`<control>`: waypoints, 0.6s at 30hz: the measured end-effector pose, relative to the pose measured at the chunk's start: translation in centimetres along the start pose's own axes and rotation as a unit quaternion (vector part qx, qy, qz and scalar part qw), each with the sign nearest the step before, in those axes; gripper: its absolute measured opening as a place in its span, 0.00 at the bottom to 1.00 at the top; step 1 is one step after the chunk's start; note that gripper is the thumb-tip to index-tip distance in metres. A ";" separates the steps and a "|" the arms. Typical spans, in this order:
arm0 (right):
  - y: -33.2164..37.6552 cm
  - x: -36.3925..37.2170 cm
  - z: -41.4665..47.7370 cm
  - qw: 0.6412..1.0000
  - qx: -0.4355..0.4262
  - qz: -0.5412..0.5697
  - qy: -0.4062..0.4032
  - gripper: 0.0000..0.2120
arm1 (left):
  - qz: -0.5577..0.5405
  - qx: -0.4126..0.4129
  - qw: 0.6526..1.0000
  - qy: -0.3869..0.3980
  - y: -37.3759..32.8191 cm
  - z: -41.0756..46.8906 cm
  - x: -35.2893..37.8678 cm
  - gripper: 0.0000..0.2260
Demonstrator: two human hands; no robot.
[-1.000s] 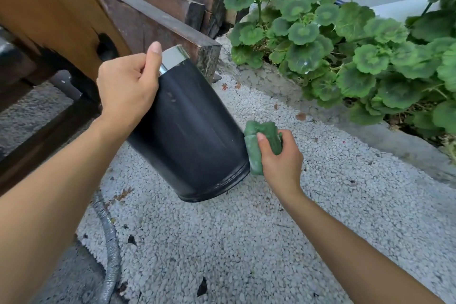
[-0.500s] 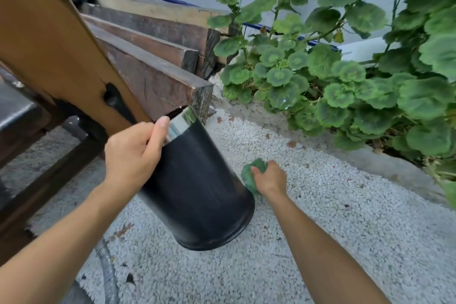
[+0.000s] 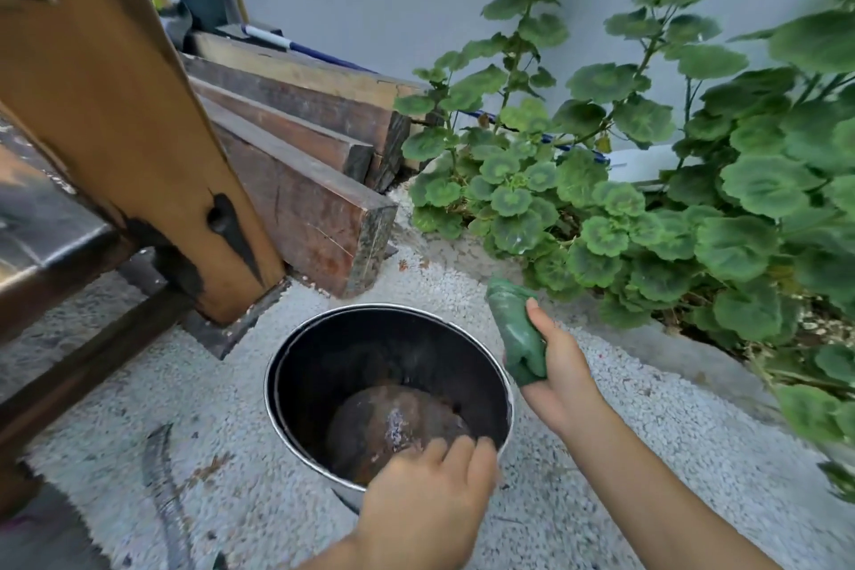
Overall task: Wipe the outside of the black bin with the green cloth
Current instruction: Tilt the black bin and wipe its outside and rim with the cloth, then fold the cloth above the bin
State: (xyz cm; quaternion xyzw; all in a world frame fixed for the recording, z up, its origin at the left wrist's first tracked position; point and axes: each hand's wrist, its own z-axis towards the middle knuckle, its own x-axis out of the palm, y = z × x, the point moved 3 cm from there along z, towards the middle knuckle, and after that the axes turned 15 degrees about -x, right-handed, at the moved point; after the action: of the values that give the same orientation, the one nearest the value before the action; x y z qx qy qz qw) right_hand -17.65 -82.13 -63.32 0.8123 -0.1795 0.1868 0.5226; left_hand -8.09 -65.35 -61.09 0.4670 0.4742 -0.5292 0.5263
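Left hand (image 3: 428, 493) has its fingers curled over the near rim of the round black bin (image 3: 324, 366), right hand (image 3: 562, 368) just beside it squeezing the bunched-up green cloth (image 3: 516, 329).

Outside of the black bin (image 3: 324, 361) — mostly out of view

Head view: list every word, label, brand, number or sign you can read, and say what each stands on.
None: no text can be read anywhere in this view.
The black bin, the green cloth and the wooden beams show no lettering or label.
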 end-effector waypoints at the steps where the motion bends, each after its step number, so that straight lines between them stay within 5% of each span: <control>1: 0.8 0.5 -0.5 1.000 -0.002 0.018 0.006 0.10 | -0.016 -0.017 1.000 0.016 0.2 0.2 -0.2 0.14; 4: 3.0 2.5 -2.5 0.998 -0.016 0.050 0.035 0.11 | -0.155 -0.131 0.977 0.059 2.2 2.5 -2.4 0.25; 6: 4.4 4.2 -4.0 0.997 -0.031 0.041 0.057 0.15 | -0.389 -0.211 0.892 0.096 3.4 4.7 -5.3 0.24; 8: 6.0 6.2 -5.7 0.997 -0.052 0.000 0.065 0.18 | -0.545 -0.283 0.788 0.049 4.9 7.0 -8.9 0.24; 9: 6.5 6.9 -6.6 0.996 -0.068 -0.015 0.065 0.19 | -0.575 -0.291 0.764 0.036 5.4 7.6 -10.5 0.28; 13: 12.4 11.9 -10.6 0.989 -0.101 -0.064 0.092 0.13 | -0.588 -0.236 0.769 0.081 6.7 8.6 -17.9 0.39; 18: 22.3 18.1 -15.6 0.973 -0.135 -0.134 0.127 0.08 | -0.729 -0.231 0.632 0.129 7.1 8.4 -28.5 0.25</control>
State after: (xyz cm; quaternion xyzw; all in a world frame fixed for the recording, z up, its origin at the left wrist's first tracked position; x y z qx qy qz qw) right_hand -14.66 -78.30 -30.99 0.7205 -0.0244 0.1908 0.6663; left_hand -0.63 -70.44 -31.87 -0.1040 0.8302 -0.5477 -0.0062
